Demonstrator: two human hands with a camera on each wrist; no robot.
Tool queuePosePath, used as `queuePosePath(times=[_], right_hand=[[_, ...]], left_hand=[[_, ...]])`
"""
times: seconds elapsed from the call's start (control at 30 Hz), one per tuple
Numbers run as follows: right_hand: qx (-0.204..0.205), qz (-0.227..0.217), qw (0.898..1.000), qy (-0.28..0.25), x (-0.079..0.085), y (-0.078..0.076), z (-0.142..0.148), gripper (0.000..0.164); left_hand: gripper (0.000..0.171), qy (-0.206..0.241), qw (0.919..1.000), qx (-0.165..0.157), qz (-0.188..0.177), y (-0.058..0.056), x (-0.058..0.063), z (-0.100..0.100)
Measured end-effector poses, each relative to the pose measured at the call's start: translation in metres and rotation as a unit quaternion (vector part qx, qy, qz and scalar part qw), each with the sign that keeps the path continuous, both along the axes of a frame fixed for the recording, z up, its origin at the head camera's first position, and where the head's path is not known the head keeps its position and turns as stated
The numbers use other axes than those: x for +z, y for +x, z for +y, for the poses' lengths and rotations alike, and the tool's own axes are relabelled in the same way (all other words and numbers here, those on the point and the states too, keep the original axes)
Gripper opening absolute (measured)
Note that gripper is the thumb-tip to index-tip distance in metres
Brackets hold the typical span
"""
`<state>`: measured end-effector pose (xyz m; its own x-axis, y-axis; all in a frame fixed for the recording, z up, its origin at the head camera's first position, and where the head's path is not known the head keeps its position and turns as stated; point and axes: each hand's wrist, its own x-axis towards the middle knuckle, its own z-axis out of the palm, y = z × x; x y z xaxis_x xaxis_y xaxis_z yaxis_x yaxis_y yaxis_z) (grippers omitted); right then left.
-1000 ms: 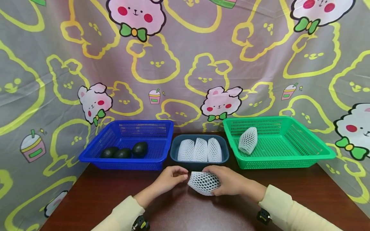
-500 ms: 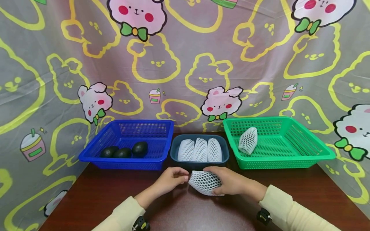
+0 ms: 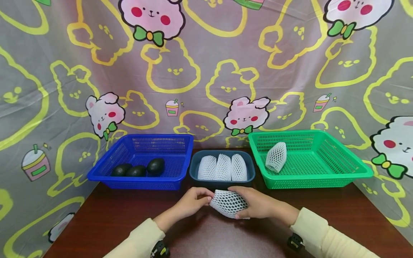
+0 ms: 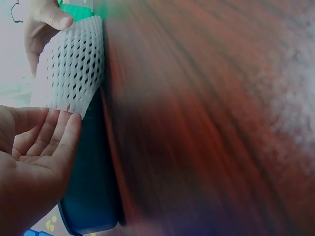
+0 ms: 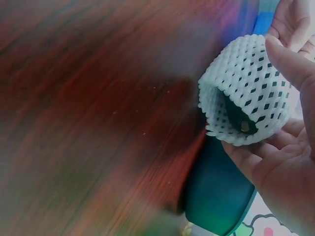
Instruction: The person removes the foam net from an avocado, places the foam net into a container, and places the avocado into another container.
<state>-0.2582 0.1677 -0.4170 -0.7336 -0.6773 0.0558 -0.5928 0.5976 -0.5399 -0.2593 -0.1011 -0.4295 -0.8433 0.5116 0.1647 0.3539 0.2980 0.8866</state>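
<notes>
My right hand grips an avocado in a white foam net from its right side, thumb in front and fingers behind. Through the net's wide end, in the right wrist view, shows the dark avocado with its pale stem spot. At the net's narrower left end, my left hand pinches the edge between thumb and fingertips, as the left wrist view shows. Both hands are above the brown table, in front of a dark blue-grey tub. Several foam nets stand side by side in that tub.
To the left stands a blue basket with 3 bare avocados. A green basket on the right holds one more foam-netted piece. A patterned curtain hangs behind them. The wooden table stretches toward me.
My left hand has moved slightly right, and its fingertips have closed on the net's left edge. The right hand keeps its hold, nearly still. Baskets and tub stay put.
</notes>
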Motion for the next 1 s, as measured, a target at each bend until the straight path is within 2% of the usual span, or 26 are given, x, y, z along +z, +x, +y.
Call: queuePosePath(times=[0.13,0.53,0.77,0.93,1.0], right_hand=[[-0.002,0.005,1.000,-0.007,-0.001,0.000,0.004,0.079],[-0.008,0.019,1.000,-0.015,-0.003,0.002,0.017,0.066],[0.003,0.015,1.000,-0.016,-0.003,0.001,0.017,0.062],[0.005,0.008,1.000,-0.019,-0.003,0.000,0.016,0.061],[0.006,0.009,1.000,-0.018,-0.004,0.000,0.016,0.061]], left_hand=[[0.013,-0.023,0.9996,0.000,0.018,0.000,-0.002,0.000],[0.014,-0.070,0.9959,-0.004,0.056,0.003,-0.004,0.001],[0.014,-0.044,0.9978,-0.024,0.042,0.003,-0.007,0.004],[0.020,-0.021,0.9982,-0.023,0.052,0.001,-0.007,0.007],[0.022,-0.012,0.9986,-0.024,0.045,0.000,-0.006,0.008]])
